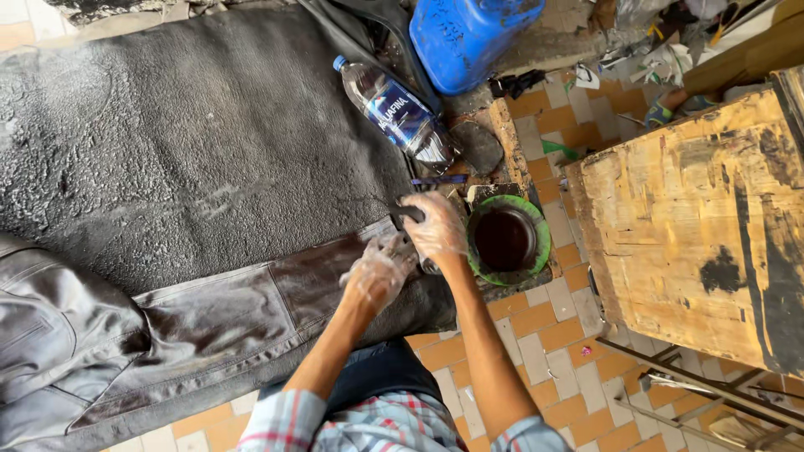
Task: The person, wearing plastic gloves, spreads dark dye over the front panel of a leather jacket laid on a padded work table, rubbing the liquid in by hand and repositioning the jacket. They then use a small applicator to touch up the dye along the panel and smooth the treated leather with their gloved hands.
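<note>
A dark leather jacket (126, 326) lies flat on a grey foam mat (193, 142), one sleeve (276, 293) stretched out to the right. My left hand (381, 268), in a thin clear glove, presses down on the sleeve near its cuff. My right hand (435, 226), gloved too, grips a small dark tool (409, 214) at the cuff's end. Just right of that hand stands a green round tub (540, 243) holding dark brown liquid.
A plastic water bottle (398, 113) lies on the mat's right edge, and a blue jerrycan (469, 38) stands behind it. A stained wooden board (695, 226) fills the right side. Metal rods (712, 389) lie on the tiled floor (544, 335).
</note>
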`<state>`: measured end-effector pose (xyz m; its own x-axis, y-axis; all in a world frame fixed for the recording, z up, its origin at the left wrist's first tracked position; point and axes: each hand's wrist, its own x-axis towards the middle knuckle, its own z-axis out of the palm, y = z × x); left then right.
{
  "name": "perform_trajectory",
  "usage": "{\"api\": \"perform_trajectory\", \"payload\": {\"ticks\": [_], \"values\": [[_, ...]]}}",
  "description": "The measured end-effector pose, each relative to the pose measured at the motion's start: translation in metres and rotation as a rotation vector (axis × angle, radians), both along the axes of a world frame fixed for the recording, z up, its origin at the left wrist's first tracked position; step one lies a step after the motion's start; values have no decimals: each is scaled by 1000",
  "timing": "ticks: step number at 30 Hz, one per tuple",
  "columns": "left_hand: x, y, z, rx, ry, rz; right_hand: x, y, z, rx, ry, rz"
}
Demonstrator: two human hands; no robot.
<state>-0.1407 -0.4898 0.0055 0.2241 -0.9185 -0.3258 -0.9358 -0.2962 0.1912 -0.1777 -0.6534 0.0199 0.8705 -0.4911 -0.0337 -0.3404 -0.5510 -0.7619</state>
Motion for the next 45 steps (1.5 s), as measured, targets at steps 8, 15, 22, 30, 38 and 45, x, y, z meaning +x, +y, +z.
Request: {"api": "perform_trajectory", "payload": {"ticks": [8, 15, 22, 30, 38, 45], "values": [[3, 26, -36, -163, -36, 74, -46, -10, -3, -126, 16, -51], [-3, 45, -10, -386, 91, 221, -15, 21, -36, -249, 104, 112], [-9, 50, -27, -393, 93, 361, -2, 14, -10, -135, 623, 298], [-11, 56, -32, -399, 38, 351, -1, 24, -4, -252, 417, 278], [-11, 58, -31, -503, -106, 270, -10, 17, 12, -170, 847, 316], [-15, 53, -33, -361, 157, 250, -35, 19, 21, -170, 490, 164]]}}
